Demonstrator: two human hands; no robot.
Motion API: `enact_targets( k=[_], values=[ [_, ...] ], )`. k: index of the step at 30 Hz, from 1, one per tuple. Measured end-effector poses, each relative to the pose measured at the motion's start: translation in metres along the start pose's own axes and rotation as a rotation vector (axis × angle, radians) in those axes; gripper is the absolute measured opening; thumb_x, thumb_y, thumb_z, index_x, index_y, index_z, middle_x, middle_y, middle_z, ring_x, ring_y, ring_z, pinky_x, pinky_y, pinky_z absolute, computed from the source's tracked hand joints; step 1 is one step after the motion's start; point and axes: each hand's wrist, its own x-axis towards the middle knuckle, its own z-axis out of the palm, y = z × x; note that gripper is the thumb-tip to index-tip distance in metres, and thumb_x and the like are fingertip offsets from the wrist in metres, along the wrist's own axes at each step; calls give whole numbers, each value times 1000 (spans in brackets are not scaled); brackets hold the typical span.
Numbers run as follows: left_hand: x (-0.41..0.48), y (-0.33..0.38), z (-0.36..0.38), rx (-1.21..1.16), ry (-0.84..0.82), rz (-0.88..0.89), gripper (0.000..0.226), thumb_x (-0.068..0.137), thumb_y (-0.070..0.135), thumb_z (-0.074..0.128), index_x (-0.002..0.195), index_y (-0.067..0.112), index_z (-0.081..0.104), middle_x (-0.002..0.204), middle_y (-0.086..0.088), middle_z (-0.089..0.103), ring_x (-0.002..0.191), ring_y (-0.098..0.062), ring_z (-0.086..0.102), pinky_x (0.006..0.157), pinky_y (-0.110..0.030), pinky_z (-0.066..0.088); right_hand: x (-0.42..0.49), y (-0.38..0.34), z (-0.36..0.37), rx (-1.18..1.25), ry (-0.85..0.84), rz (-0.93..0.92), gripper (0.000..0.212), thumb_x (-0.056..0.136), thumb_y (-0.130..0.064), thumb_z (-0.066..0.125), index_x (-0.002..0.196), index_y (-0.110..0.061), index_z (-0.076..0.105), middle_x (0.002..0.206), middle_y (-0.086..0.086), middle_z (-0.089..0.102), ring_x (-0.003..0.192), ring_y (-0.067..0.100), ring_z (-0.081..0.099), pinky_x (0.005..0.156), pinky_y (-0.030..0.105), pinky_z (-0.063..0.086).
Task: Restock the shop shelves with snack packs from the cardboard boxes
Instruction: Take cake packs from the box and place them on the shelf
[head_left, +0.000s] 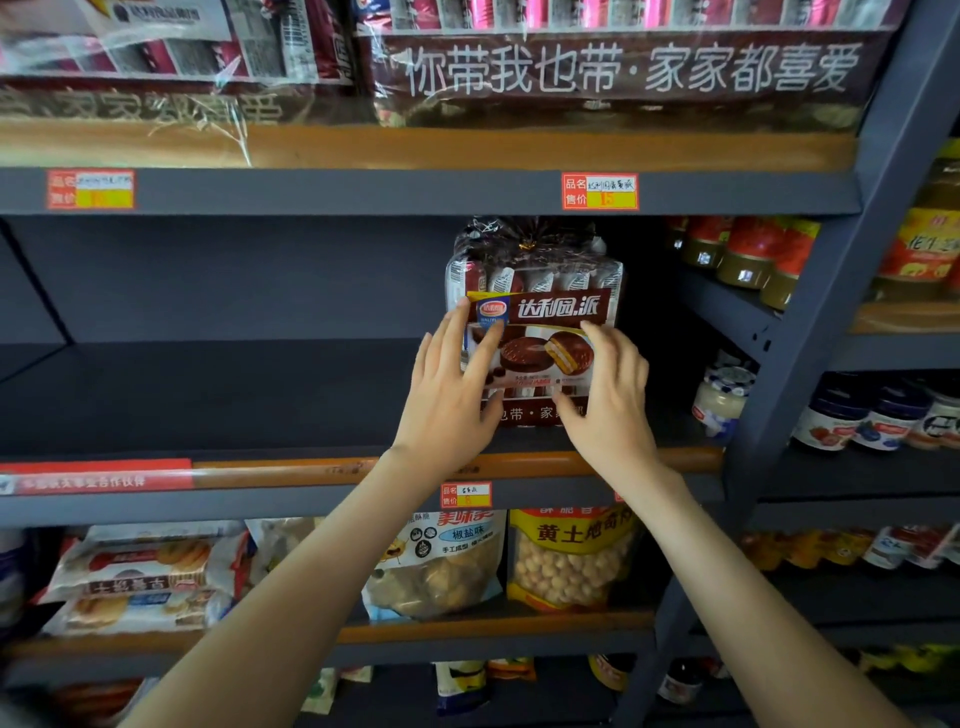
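Brown pie pack (540, 291) stands upright on the shelf (234, 400), left hand (457, 387) and right hand (610, 402) pressing its front straight-fingered, gripping nothing, probably squaring it.

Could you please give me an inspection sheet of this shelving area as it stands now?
Surface: dark middle shelf with a wooden front rail.
Job's things: one chocolate pie pack upright near the shelf's right end; cardboard boxes not in view.
Clutter: nothing seen.
Grippers: left hand and right hand both rest against the pack's front.
Cables: nothing seen.
Surroundings: wrapped packs on the shelf above, snack bags below, jars on the unit to the right.
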Motion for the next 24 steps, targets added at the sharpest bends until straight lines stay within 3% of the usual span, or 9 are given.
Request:
enact_targets(
  k=[5,10,13,18,24],
  values=[
    [-16,17,-4,-41,-63,-100,62,86,23,66,141,9,42,152,-19,31,133,-38,39,106,-50,36,-18,-15,-6,109,-66,5,62,84,-13,69,139,-9,40,139,11,44,127,21,34,105,37,35],
    [-46,27,-9,-88,-57,-198,53,89,26,59,137,8,47,139,-14,49,123,-33,50,103,-47,41,-45,-31,-6,169,-78,-73,41,89,-15,62,128,-9,52,127,6,55,122,17,43,103,31,41],
    [-73,31,-18,-120,-36,-255,48,88,28,55,132,9,52,135,-11,53,122,-29,52,102,-44,42,-64,-49,-4,248,-122,-116,36,91,-22,56,126,-11,55,123,3,58,118,13,46,100,22,38],
    [-137,28,-38,-182,-21,-329,41,92,30,46,127,10,55,128,-5,56,117,-18,51,100,-30,41,-106,-82,14,436,-245,-158,35,91,-29,47,119,-13,59,117,0,61,113,13,52,98,23,42],
    [-228,12,-53,-199,-90,-565,35,94,28,47,125,12,54,123,-1,55,107,-14,55,83,-20,44,-162,-125,50,528,-435,-205,31,90,-26,46,115,-13,58,111,1,61,107,14,52,94,22,40]
  ],
)
